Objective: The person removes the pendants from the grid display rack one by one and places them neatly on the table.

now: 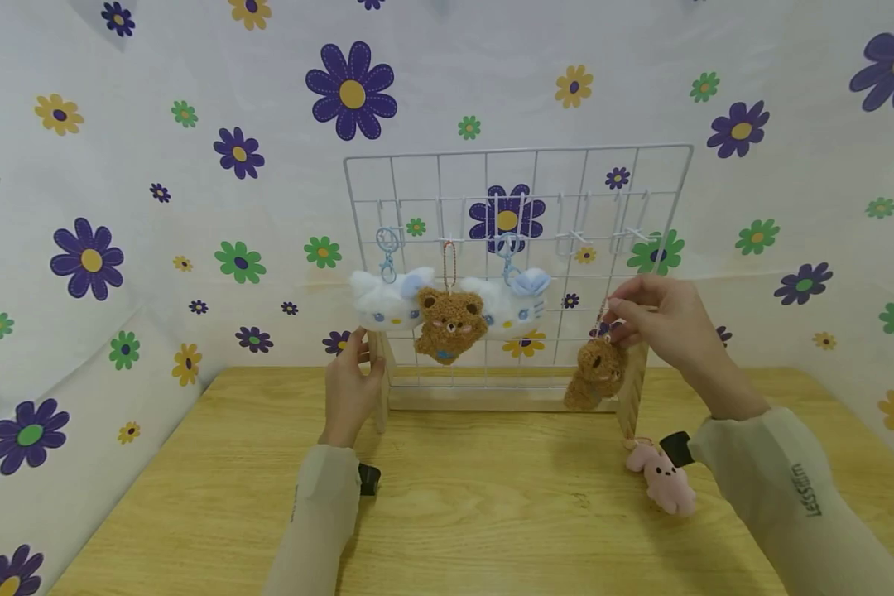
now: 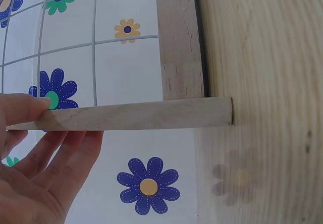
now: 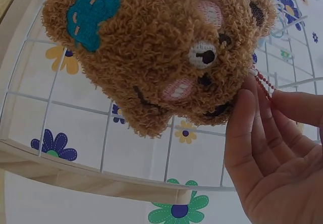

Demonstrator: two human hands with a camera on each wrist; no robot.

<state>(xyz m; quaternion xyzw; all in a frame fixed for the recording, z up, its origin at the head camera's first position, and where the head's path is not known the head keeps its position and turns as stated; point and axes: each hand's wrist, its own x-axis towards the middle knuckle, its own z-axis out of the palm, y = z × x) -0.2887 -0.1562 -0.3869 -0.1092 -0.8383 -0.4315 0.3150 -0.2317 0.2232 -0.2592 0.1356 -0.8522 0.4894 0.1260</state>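
Note:
My right hand (image 1: 659,319) pinches the red bead chain (image 3: 263,87) of a brown teddy bear keychain (image 1: 598,372), which dangles in front of the rack's right side. In the right wrist view the bear fills much of the picture, with pink cheeks and a blue patch. My left hand (image 1: 352,389) grips the wooden upright (image 2: 136,115) at the rack's left end between thumb and fingers. On the white wire grid rack (image 1: 517,151) hang a second brown bear keychain (image 1: 450,324) and two white plush cat keychains, one on the left (image 1: 387,310) and one on the right (image 1: 508,308).
A pink plush keychain (image 1: 666,480) lies on the wooden table (image 1: 492,513), near my right wrist. White hooks (image 1: 574,236) jut from the grid's upper right. A flower-print cloth (image 1: 156,190) stands behind the rack.

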